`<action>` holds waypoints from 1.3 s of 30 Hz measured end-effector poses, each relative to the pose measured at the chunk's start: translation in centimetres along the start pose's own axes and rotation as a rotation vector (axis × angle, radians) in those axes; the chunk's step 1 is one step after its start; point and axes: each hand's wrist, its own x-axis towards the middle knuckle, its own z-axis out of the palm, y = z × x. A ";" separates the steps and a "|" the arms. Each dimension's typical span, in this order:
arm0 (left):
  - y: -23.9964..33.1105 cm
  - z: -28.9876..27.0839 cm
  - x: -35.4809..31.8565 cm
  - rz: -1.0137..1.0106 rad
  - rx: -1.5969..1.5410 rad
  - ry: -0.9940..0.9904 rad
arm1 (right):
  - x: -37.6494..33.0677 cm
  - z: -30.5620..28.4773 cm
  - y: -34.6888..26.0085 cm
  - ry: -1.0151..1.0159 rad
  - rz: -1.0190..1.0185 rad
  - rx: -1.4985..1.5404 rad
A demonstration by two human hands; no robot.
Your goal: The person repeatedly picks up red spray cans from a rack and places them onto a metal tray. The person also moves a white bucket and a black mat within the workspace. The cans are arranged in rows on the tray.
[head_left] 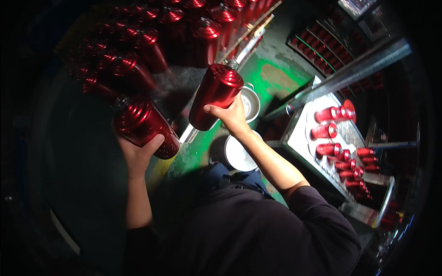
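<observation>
Nearest, low in view: dark-sleeved torso (248, 230), forearms reaching up and away from it.

Left: left hand (138, 154) grasping red metal bottle (142, 124) from beneath, fingers wrapping its lower body, bottle tilting with its ribbed shoulder toward far left.

Far left, beyond it: massed red bottles (152, 37) standing in rows, blurring in shadow.

Centre: right hand (230, 117) clenching round second red bottle (216, 94) at its lower half, bottle leaning with silver neck toward far right, held above green floor (271, 78).

Just behind and below that hand: two round steel bowls (237, 154), near one touching the wrist's outline, far one (251, 103) partly hiding behind the fingers.

Right: steel tray (306, 138) carrying small red cylinders (327, 131) lying on their sides, well apart from both hands.

Far right: slanting metal bar (350, 71) crossing above racks of further red pieces (322, 46).
</observation>
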 end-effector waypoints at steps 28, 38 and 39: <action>-16.3 37.3 -7.3 -1.644 -0.327 -0.829 | -27.0 -32.4 2.3 0.656 0.778 1.390; 1.7 64.2 -12.2 -0.313 -0.206 -1.009 | -30.7 -62.8 -6.1 0.342 0.229 1.050; 2.1 67.2 -12.7 -0.172 -0.167 -0.992 | -30.0 -65.9 -7.4 0.404 0.139 0.928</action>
